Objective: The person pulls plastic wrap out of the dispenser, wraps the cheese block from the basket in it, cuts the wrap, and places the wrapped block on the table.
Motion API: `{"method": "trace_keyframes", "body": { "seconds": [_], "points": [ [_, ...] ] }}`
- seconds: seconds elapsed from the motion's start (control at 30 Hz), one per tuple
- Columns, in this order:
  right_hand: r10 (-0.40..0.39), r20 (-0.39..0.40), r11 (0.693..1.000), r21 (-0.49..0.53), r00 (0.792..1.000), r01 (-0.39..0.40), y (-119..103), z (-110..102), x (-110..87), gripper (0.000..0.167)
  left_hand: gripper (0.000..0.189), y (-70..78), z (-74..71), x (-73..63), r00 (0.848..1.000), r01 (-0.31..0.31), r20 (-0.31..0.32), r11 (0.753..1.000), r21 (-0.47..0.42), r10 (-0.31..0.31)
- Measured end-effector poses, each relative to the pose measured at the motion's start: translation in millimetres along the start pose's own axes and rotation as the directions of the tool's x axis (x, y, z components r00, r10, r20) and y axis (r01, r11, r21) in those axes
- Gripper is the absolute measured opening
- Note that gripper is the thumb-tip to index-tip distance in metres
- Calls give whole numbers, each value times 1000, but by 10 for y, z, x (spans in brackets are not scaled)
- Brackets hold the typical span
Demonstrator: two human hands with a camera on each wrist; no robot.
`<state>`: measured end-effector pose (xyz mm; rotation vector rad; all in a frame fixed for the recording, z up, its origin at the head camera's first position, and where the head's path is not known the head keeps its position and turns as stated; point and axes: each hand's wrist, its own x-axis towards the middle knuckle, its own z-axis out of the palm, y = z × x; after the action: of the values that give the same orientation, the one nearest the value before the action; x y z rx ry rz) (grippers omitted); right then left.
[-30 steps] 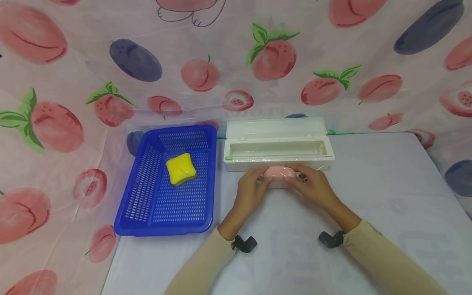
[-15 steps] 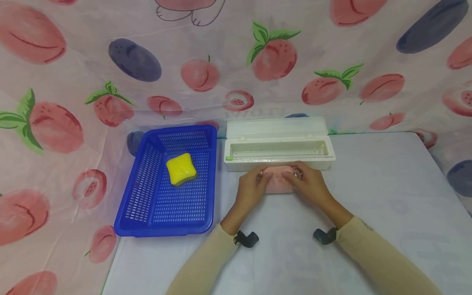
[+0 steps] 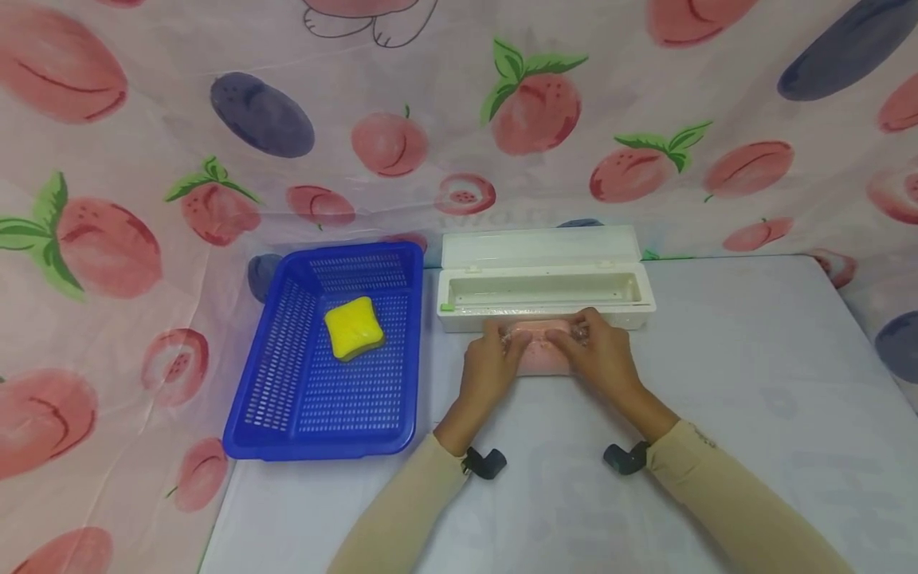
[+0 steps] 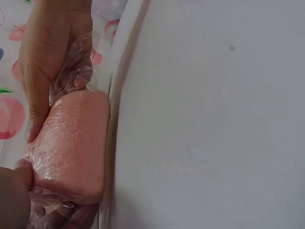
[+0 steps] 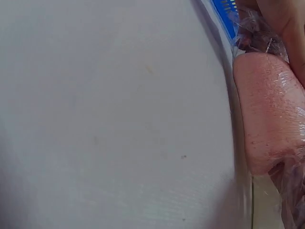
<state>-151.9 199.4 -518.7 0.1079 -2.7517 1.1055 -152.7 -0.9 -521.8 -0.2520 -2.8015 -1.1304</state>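
Pink rounded block point(image 3: 543, 360): left hand point(image 3: 489, 368) grips nine o'clock, right hand point(image 3: 606, 359) three; thumbs point(image 3: 563, 344) moved inward, apparently tightening clear film point(image 4: 70, 78).

pink block point(image 3: 545, 363) part-hidden, 2 sleeves point(image 3: 402, 506) cropped

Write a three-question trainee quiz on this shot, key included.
1. True or false: the yellow squarish sponge-like block lies inside the blue perforated plastic basket.
2. What do the left hand and right hand both hold? A) the yellow block; B) the pink rounded block in clear film; C) the basket.
3. Fill in: the long white plastic box has its lid ____.

Key: 1 true; 2 B; 3 open.
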Motion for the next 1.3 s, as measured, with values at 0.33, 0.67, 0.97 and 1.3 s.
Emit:
{"method": "trace_keyframes", "body": {
  "seconds": [0.33,0.67,0.97,1.3],
  "points": [
    [-60,-73,991,-126,996,50,-3,-96,9,41,42,47,12,29,996,4,-84,989,145,8],
    [-253,-125,957,-179,960,229,-264,-191,137,29,34,121,-131,-116,947,186,-238,971,-151,-218],
    [-192,190,980,95,963,177,-859,40,606,31,75,-102,-123,20,817,337,-229,761,-554,-529],
    [-96,365,995,29,926,92,-1103,527,999,49,71,-383,-29,133,855,244,-182,686,-685,-485]
  ]
}}
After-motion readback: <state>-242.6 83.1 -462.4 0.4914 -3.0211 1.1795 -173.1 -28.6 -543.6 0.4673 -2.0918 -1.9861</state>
